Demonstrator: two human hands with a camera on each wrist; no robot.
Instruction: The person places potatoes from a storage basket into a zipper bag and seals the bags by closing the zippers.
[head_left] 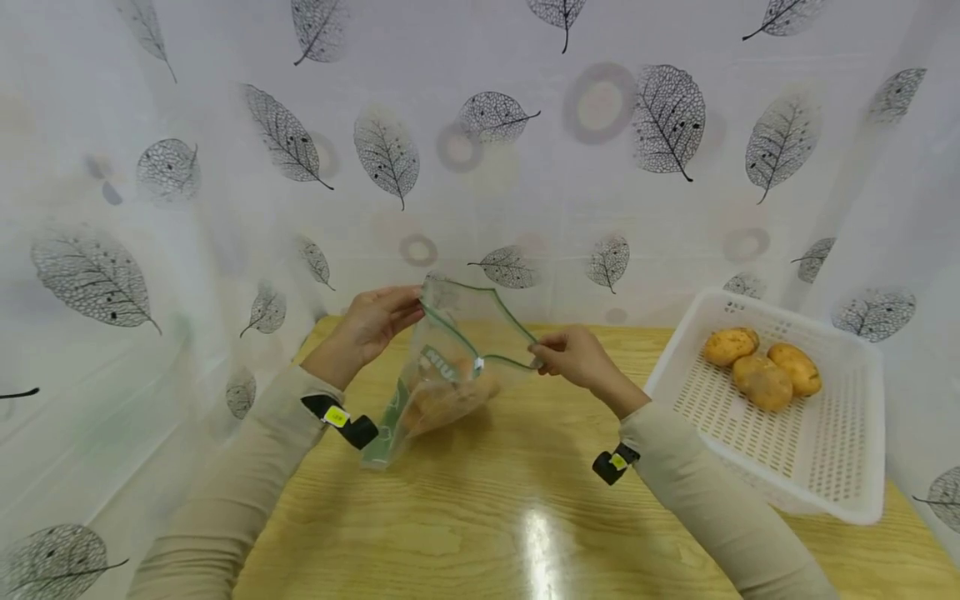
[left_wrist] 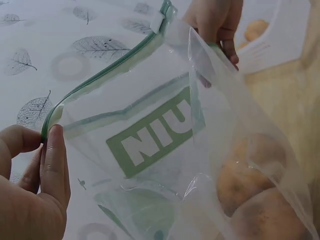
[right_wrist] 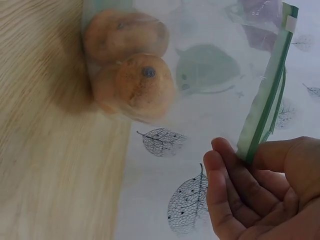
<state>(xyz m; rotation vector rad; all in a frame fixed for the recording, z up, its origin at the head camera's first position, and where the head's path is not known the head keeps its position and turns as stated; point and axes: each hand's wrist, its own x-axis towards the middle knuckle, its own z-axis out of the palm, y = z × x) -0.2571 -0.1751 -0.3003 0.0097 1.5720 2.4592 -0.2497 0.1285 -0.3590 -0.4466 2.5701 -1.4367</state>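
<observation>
The clear zip bag (head_left: 431,379) hangs between my two hands above the left part of the table, its mouth spread so that the green zip edges (head_left: 508,315) stand apart. At least two brown potatoes (head_left: 438,404) lie low inside it, seen through the cloudy plastic; I cannot tell the exact number, nor whether the bottom of the bag touches the tabletop. A green label (left_wrist: 152,140) reading NIU shows on its side, and a small white slider (head_left: 478,364) sits on the near zip edge. My left hand (head_left: 370,323) grips one end of the mouth, the green edge pinched between thumb and fingers. My right hand (head_left: 577,354) pinches the opposite end, thumb pressed against the fingers over the zip. Beige sleeves (head_left: 693,475) reach nearly to my wrists, and each wrist wears a black strap (head_left: 341,419) with a yellow tag. To the right, well apart from the bag, a white slotted basket (head_left: 836,437) holds three loose potatoes (head_left: 762,383) bunched together toward its far left. Under it all is the wood-grain table (head_left: 450,517), and a pale curtain (head_left: 517,200) printed with dark skeleton leaves hangs behind.
</observation>
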